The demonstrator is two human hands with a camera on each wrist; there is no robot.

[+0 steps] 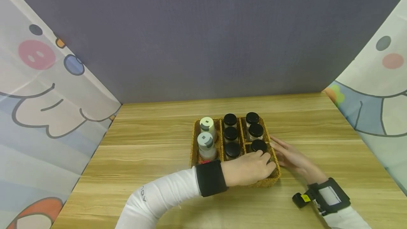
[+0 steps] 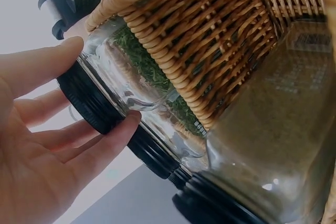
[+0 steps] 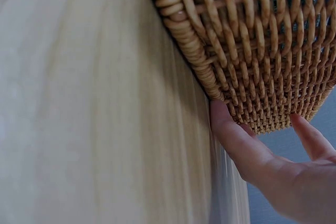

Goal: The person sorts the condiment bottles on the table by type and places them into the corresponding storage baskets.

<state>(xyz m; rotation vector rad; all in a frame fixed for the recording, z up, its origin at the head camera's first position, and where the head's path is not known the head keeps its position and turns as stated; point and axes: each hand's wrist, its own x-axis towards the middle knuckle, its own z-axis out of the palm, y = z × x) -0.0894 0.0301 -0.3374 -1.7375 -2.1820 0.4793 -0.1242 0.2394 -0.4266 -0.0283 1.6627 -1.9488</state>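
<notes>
A wicker basket (image 1: 279, 172) with dividers stands on the wooden table, full of jars and bottles. My left hand (image 1: 249, 169) reaches over its front right compartment. In the left wrist view the thumb and fingers pinch the black lid (image 2: 92, 98) of a clear glass jar with green dried leaves inside. Beside it in that compartment is another black-lidded jar (image 1: 259, 145); the held jar is mostly hidden from the head view. My right hand (image 1: 295, 160) rests against the basket's right outer side, and its extended fingers (image 3: 236, 142) touch the wicker wall.
Two white-capped bottles (image 1: 206, 142) stand in the left compartment. Several black-lidded jars (image 1: 230, 134) fill the middle column, and two more jars (image 1: 255, 130) sit at the back right. A grey panel (image 1: 203, 45) rises behind the table (image 1: 143, 133), with printed cloth (image 1: 31, 116) at both sides.
</notes>
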